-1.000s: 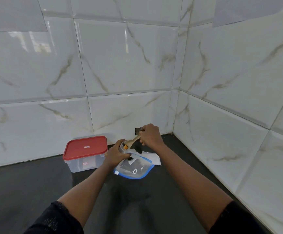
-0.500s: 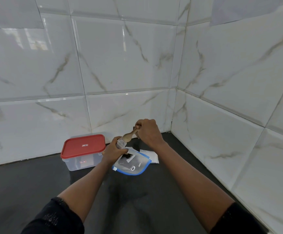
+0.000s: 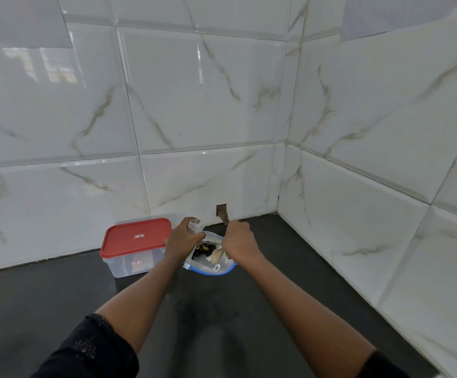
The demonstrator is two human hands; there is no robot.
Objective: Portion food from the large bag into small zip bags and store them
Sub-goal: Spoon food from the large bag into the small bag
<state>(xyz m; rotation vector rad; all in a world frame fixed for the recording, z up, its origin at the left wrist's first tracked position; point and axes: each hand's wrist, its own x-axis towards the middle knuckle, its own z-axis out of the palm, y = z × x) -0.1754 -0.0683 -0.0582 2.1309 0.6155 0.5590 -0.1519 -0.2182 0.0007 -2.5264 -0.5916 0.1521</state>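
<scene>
The dark countertop (image 3: 58, 309) runs into a tiled corner at the back right. Two things lie on it near the back edge: a clear plastic box (image 3: 123, 266) with a red lid (image 3: 136, 237) and, just right of it, toward the corner, a blue-edged clear bag (image 3: 211, 270).
</scene>
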